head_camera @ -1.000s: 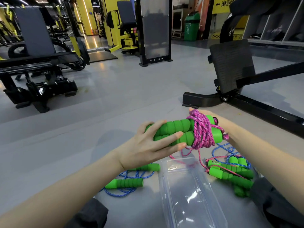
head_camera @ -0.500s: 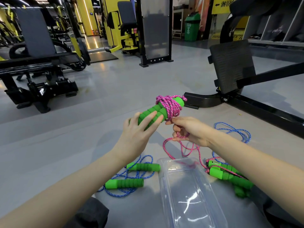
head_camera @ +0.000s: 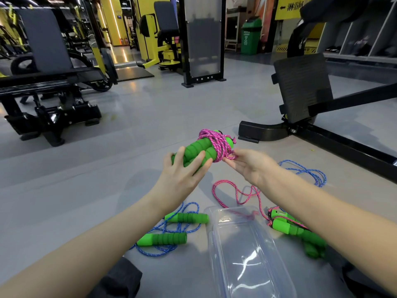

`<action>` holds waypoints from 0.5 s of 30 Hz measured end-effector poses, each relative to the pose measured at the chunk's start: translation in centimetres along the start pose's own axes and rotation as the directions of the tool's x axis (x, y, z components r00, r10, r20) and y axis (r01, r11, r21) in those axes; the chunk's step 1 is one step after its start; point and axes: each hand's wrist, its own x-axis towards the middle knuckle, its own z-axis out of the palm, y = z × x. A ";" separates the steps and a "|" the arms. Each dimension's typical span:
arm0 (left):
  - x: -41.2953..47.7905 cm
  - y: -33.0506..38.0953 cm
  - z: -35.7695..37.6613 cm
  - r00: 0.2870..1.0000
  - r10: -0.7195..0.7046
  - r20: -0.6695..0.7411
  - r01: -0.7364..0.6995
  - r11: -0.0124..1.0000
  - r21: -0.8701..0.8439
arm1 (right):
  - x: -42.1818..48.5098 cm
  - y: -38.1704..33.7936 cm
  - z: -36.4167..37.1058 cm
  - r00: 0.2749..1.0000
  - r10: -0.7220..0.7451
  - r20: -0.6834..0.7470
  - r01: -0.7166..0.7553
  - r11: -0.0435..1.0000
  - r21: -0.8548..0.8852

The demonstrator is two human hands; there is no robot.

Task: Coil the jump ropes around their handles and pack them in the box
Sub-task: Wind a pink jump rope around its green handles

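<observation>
Two handles (head_camera: 198, 148), gripped by the left hand (head_camera: 182, 179), point away rightward to the coiled pink rope (head_camera: 214, 140), whose loose end the right hand (head_camera: 251, 166) pinches (the box (head_camera: 242, 244) lies lower, nearer the body).

Grey gym floor (head_camera: 150, 117), black weight bench (head_camera: 49, 67), yellow machines (head_camera: 163, 39), green bin (head_camera: 248, 35).

Both our hands are up in front of us, forearms bare.
Our left hand (head_camera: 182, 177) curls its fingers (head_camera: 200, 159) round the handles (head_camera: 193, 149), back of the hand towards us. Our right hand (head_camera: 253, 166) reaches in just beside it, fingertips (head_camera: 235, 153) pinching the rope (head_camera: 214, 143).
</observation>
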 end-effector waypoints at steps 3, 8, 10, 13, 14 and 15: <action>0.6 0.3 -0.5 0.999 0.046 -0.027 -0.045 0.999 0.015 | -0.4 -0.3 0.4 1.000 0.023 -0.007 -0.023 0.997 0.070; 0.7 1.4 0.1 0.986 0.109 -0.129 -0.103 0.993 0.057 | -1.5 -1.2 0.8 0.989 0.143 -0.026 -0.145 0.967 -0.208; 0.9 2.0 0.1 0.977 0.121 -0.173 -0.117 0.993 0.028 | -1.4 -0.8 0.8 0.991 0.118 -0.061 -0.130 0.961 -0.244; 1.5 3.1 0.1 0.967 0.125 -0.222 -0.130 0.991 -0.011 | -1.1 0.9 0.8 0.991 0.019 -0.133 -0.050 0.970 -0.238; 1.8 3.5 0.1 0.966 0.123 -0.229 -0.132 0.991 -0.022 | -1.1 1.5 0.8 0.988 -0.018 -0.151 -0.018 0.972 -0.233; 2.0 3.9 0.1 0.965 0.116 -0.235 -0.126 0.992 -0.028 | -0.8 2.1 0.7 0.984 -0.065 -0.167 0.026 0.975 -0.222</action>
